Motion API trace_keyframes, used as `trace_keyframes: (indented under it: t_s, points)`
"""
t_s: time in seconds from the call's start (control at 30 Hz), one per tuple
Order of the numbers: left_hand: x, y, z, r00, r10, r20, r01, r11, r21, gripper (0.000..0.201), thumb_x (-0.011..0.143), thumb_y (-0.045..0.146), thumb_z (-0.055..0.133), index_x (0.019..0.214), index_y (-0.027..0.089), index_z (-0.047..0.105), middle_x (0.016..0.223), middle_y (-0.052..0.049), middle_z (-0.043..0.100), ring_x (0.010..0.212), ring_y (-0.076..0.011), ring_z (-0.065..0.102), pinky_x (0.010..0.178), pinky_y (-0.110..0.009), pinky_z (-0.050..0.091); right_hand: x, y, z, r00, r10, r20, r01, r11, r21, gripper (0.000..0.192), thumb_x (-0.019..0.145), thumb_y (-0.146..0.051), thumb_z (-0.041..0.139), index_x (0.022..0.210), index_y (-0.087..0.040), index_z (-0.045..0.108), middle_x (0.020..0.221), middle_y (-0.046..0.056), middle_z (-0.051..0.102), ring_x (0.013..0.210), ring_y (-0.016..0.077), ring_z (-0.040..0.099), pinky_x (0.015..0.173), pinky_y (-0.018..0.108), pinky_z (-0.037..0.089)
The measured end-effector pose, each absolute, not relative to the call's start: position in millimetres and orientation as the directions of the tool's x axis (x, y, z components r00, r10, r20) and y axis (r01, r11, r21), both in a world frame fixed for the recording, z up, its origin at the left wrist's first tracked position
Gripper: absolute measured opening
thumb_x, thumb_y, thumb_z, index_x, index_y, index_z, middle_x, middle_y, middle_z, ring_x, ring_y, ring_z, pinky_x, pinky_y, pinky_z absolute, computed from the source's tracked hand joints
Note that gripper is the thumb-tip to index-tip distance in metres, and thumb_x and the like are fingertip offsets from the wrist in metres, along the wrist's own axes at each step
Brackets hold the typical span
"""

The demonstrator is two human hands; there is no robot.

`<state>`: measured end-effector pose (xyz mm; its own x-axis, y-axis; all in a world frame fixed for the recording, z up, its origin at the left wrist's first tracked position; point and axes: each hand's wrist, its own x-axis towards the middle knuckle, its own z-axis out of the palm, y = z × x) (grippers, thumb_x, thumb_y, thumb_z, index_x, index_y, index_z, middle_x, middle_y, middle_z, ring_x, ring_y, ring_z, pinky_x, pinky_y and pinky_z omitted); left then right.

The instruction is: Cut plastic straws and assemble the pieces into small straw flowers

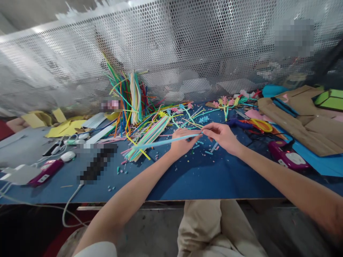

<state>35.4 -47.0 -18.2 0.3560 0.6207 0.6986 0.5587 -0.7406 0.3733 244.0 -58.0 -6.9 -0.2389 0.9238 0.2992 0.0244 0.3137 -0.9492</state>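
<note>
While left hand (182, 142) and right hand (221, 135) pinch it — light-blue pipe cleaner (163, 141), thin, straight, fuzzy.

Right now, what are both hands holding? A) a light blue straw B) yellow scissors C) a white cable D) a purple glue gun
A: the left hand and right hand pinch one light blue straw between them above the blue table.

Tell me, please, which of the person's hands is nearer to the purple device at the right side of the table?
Right. The right hand is just left of the purple device; the left hand lies farther left, both pinching the light-blue straw.
</note>
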Motion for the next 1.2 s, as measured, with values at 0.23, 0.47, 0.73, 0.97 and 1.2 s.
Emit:
trace_keyframes:
  t_s: [0.23,0.47,0.73,0.97,1.2]
  points:
    - [31,-42,-22,0.406,0.595,0.694,0.578,-0.755,0.309,0.020,0.093,0.039,0.064,0.103,0.030,0.079,0.094,-0.003,0.079,0.069,-0.0165,0.072,0.074,-0.031,0.047,241,-55,-17,-0.165,0.952,0.258,0.018,0.264,-0.964,0.034,0.075,-0.051,0.078,0.086,-0.020,0.077,0.066,0.002,0.066,0.051,0.0125,0.054,0.050,0.029,0.045]
    - [32,-43,-18,0.397,0.624,0.673,0.656,-0.706,0.268,0.020,0.093,0.040,0.063,0.102,0.032,0.079,0.081,0.000,0.079,0.064,-0.0148,0.068,0.069,-0.028,0.044,241,-53,-18,-0.140,0.969,0.203,0.007,0.206,-0.979,0.034,0.072,-0.050,0.081,0.086,-0.019,0.077,0.075,0.005,0.073,0.057,0.0143,0.061,0.055,0.030,0.054]
    - [39,-49,-17,0.354,0.724,0.592,0.528,-0.677,0.513,0.022,0.091,0.041,0.065,0.105,0.030,0.079,0.093,-0.001,0.079,0.070,-0.0158,0.071,0.070,-0.027,0.051,241,-60,-11,-0.135,0.924,0.357,0.075,0.369,-0.926,0.032,0.080,-0.051,0.074,0.086,-0.019,0.074,0.075,0.005,0.072,0.061,0.0186,0.066,0.060,0.034,0.057]
    - [41,-48,-14,0.318,0.873,0.371,0.247,-0.454,0.856,0.032,0.081,0.047,0.075,0.098,0.020,0.079,0.082,-0.004,0.077,0.058,-0.0133,0.064,0.055,-0.025,0.051,244,-62,-9,-0.149,0.895,0.421,0.185,0.444,-0.877,0.026,0.087,-0.047,0.068,0.088,-0.021,0.073,0.081,0.005,0.073,0.062,0.0186,0.068,0.060,0.033,0.053]
    - [37,-43,-9,0.474,0.870,0.134,0.034,-0.171,0.985,0.038,0.082,0.054,0.073,0.080,0.016,0.075,0.079,-0.007,0.077,0.059,-0.0102,0.060,0.059,-0.025,0.050,244,-68,-4,-0.151,0.832,0.534,0.255,0.554,-0.792,0.019,0.087,-0.045,0.071,0.087,-0.026,0.075,0.089,0.004,0.073,0.079,0.0204,0.065,0.070,0.035,0.051]
